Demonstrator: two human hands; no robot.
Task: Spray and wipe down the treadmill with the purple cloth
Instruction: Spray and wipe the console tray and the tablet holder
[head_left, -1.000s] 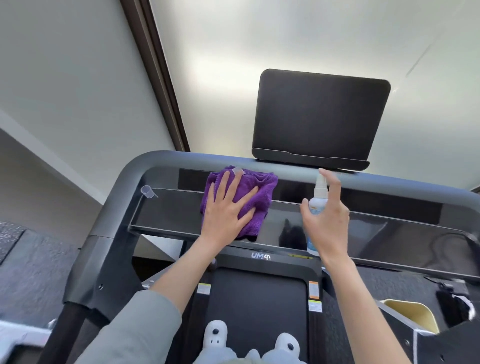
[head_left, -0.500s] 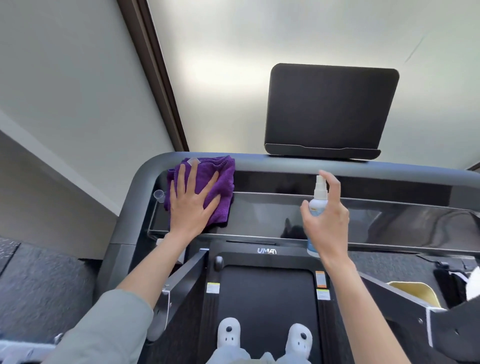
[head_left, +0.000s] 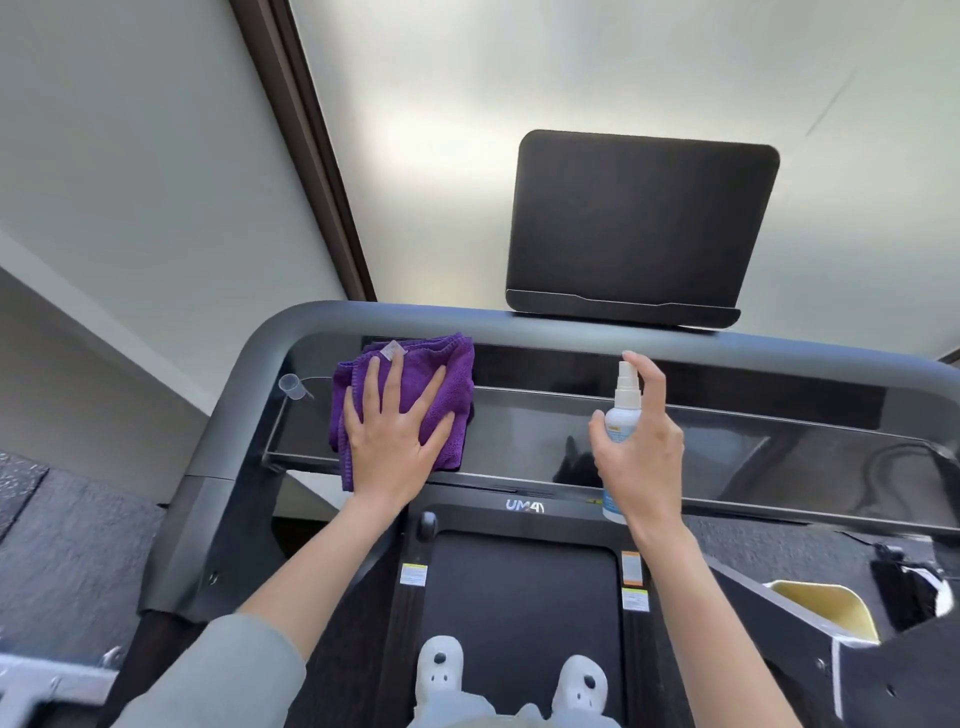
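From my remote seat, I start at the far left, where a small clear plastic cap (head_left: 294, 386) lies on the left end of the treadmill (head_left: 249, 374) console, just left of the purple cloth (head_left: 451, 385). The cloth is bunched on the glossy black console panel (head_left: 727, 457), toward its left end, its far edge up against the grey frame rail. My left hand (head_left: 393, 441) lies flat on the cloth, fingers straight and spread, pressing it down rather than gripping it; a grey sleeve (head_left: 228, 680) covers that forearm near the bottom edge.

Further right, the dark walking belt (head_left: 519, 597) runs toward me under the console, with two white slippers (head_left: 440, 670) standing on it at the bottom of view.

Right of centre, my right hand (head_left: 641, 462) grips a small white spray bottle (head_left: 622, 410), held upright above the panel and well apart from the cloth. The fingers curl round the bottle's body and the index finger rests on top of the nozzle. Beyond it, a black tablet stand (head_left: 639, 223) sits on the far rail of the frame. At the far right, near the belt's side, I see a pale yellow bin (head_left: 826, 603).
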